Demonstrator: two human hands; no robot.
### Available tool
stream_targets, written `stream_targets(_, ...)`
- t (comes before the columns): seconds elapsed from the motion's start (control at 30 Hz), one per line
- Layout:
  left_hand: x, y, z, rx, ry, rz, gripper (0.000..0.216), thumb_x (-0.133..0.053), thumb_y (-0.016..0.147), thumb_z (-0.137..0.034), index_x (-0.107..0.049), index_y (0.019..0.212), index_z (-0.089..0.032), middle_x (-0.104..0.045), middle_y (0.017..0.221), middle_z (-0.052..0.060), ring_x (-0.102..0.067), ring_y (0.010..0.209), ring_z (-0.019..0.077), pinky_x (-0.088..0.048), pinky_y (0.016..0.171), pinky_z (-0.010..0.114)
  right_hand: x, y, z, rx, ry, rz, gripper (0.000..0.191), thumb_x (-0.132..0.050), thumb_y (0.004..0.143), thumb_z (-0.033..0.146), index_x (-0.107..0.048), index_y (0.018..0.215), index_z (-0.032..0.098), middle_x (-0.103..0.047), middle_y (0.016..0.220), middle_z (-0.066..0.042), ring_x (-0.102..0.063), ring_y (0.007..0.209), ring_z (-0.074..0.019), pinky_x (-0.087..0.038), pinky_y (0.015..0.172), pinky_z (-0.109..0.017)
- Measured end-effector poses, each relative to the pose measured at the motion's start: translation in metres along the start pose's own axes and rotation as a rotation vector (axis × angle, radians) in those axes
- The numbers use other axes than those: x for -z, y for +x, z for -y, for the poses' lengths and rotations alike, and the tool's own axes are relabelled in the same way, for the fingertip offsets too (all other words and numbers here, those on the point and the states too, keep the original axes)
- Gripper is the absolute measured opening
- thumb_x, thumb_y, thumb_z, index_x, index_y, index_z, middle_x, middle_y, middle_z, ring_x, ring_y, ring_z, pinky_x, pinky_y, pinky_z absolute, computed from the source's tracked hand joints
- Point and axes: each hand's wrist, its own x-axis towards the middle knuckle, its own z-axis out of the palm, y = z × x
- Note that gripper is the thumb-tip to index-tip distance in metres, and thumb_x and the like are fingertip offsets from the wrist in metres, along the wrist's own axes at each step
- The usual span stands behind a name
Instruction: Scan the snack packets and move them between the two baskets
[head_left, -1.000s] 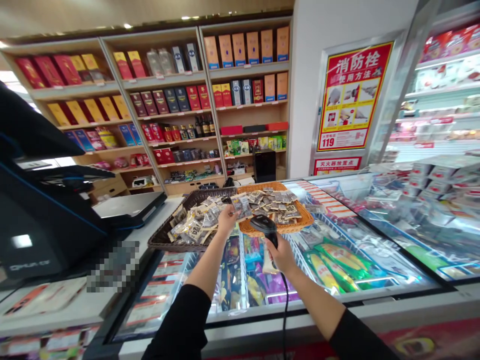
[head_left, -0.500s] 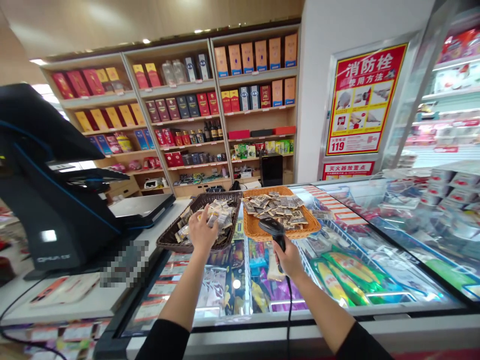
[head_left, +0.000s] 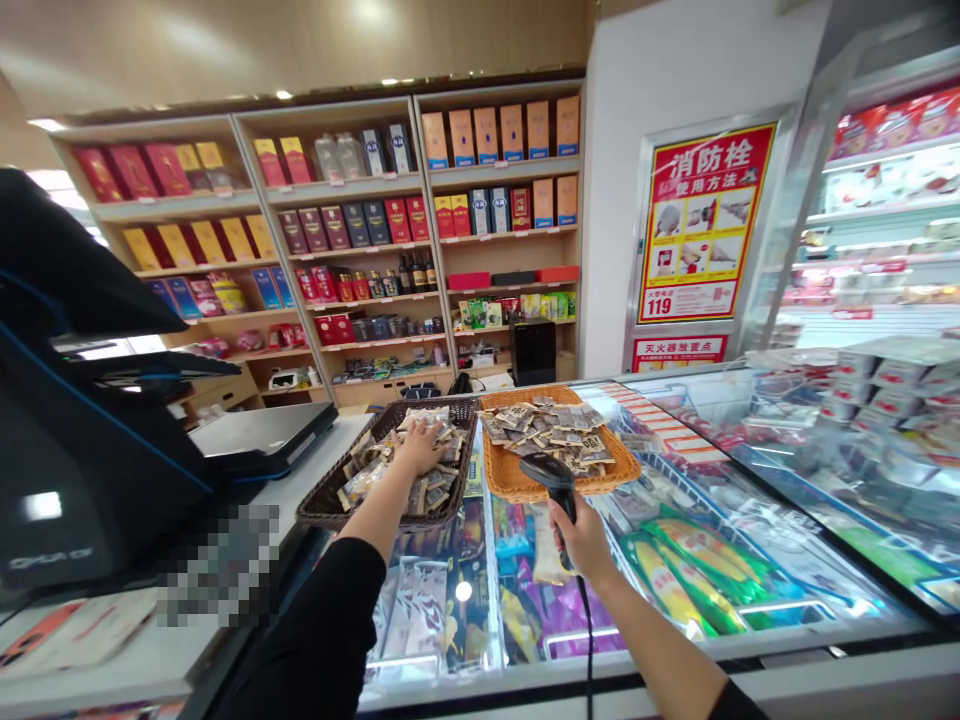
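Note:
My left hand [head_left: 421,447] lies over small packets [head_left: 439,490] heaped in a dark brown wicker basket [head_left: 321,502]. Its fingers are stretched out and spread on top of the pile; nothing shows in its grip. In my right hand [head_left: 589,540] is a black corded barcode scanner [head_left: 553,472], its head tilted up and pointing away from me. Just behind the scanner stands an orange wicker basket [head_left: 501,472] holding more of the flat packets [head_left: 551,422].
Both baskets rest on a glass-topped freezer [head_left: 480,675] filled with bagged goods. At left, a dark checkout terminal [head_left: 90,440] and a flat-topped scale [head_left: 259,425] occupy a counter. Shelves of boxes [head_left: 360,235] line the back wall, with a red poster [head_left: 701,225] beside them.
My left hand has reached farther forward and down onto the packets, fingers flattening out. The right hand still grips the scanner in nearly the same spot. The view has shifted slightly.

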Motion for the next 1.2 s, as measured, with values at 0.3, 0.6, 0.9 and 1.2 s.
stream_targets(0.3, -0.024, 0.045, -0.1, -0.128, -0.114, -0.03, 0.04, -0.06, 0.072, -0.034, -0.062, 0.108, -0.02, -0.057, 0.115, 0.015, -0.051, 0.11, 0.0288, -0.039, 0.092, 0.038, 0.0, 0.005, 0.0, -0.02, 0.049, -0.036, 0.033, -0.05, 0.081, 0.053, -0.047, 0.08, 0.02, -0.049, 0.048, 0.006, -0.048, 0.033, -0.0126, -0.039, 0.035, -0.023)
stream_targets(0.6, -0.039, 0.06, -0.122, -0.23, 0.055, -0.063, 0.026, -0.058, 0.071, -0.025, -0.067, 0.091, -0.011, -0.061, 0.103, 0.024, -0.053, 0.105, 0.0354, -0.035, 0.092, 0.047, 0.001, 0.01, 0.003, -0.019, 0.035, -0.088, 0.032, -0.049, 0.082, 0.052, -0.048, 0.078, 0.02, -0.05, 0.047, 0.005, -0.048, 0.032, -0.0119, -0.037, 0.033, -0.021)
stream_targets(0.9, 0.005, 0.035, -0.066, -0.069, -0.216, -0.032, 0.014, -0.059, 0.065, -0.03, -0.062, 0.075, -0.02, -0.063, 0.07, 0.007, -0.06, 0.07, 0.0231, -0.041, 0.061, 0.028, 0.002, 0.006, 0.011, 0.021, -0.063, -0.068, 0.026, -0.049, 0.083, 0.045, -0.05, 0.078, 0.019, -0.05, 0.046, 0.005, -0.049, 0.033, -0.0122, -0.039, 0.037, -0.021)
stream_targets(1.2, -0.025, -0.008, -0.071, 0.117, -1.201, -0.131, 0.027, -0.062, 0.064, -0.041, -0.046, 0.067, -0.019, -0.056, 0.062, -0.003, -0.053, 0.056, 0.0107, -0.039, 0.051, 0.021, -0.001, 0.0, 0.014, 0.107, -0.147, -0.018, 0.021, -0.049, 0.083, 0.04, -0.051, 0.081, 0.019, -0.049, 0.043, 0.005, -0.049, 0.036, -0.0129, -0.038, 0.041, -0.021)
